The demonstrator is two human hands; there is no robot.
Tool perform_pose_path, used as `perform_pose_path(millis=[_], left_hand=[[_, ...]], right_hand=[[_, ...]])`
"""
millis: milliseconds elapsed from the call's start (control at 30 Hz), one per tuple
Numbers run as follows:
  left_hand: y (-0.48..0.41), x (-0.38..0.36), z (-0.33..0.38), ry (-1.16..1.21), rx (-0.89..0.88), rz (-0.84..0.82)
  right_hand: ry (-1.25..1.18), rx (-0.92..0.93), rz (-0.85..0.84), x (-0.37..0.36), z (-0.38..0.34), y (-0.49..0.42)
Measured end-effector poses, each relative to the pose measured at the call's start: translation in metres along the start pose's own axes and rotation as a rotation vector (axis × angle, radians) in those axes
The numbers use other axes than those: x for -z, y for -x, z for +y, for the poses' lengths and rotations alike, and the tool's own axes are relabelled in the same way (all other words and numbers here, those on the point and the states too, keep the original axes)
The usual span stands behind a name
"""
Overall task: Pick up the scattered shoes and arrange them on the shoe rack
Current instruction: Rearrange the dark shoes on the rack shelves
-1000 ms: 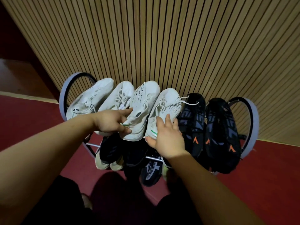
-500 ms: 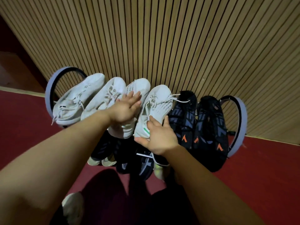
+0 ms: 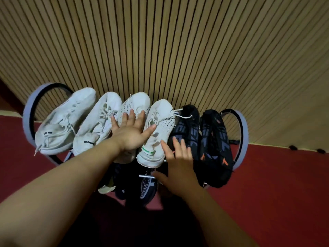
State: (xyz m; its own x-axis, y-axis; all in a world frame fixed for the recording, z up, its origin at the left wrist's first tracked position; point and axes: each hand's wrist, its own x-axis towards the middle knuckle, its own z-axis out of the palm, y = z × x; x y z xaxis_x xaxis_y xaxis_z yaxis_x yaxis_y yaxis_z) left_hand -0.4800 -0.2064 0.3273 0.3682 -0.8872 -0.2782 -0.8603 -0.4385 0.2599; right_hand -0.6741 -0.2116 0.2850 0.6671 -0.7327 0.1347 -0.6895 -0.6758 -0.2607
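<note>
Four white shoes [image 3: 156,132], two black shoes [image 3: 215,145]

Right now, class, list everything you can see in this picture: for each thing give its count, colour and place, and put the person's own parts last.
white trainers: four, white, side by side on the rack's top tier, left and middle.
black trainers: two, black with orange marks, top tier, right end.
lower shoes: dark and pale, number unclear, on the tier below, mostly hidden.
shoe rack: one, round grey-and-black end hoops with metal bars, against the wall.
slatted wall: one, tan wood, behind the rack.
floor: red, under the rack.
left hand: open, flat on the third white trainer.
right hand: open, fingers spread beside the fourth white trainer, over the black one.
</note>
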Motion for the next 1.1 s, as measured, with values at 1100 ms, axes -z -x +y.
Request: perform_pose_path(millis=[1100], left_hand=[[0.018,-0.021,-0.004,-0.148,-0.253,0.002]], right_hand=[[-0.723,-0.961,-0.023,0.031,0.04,0.027]])
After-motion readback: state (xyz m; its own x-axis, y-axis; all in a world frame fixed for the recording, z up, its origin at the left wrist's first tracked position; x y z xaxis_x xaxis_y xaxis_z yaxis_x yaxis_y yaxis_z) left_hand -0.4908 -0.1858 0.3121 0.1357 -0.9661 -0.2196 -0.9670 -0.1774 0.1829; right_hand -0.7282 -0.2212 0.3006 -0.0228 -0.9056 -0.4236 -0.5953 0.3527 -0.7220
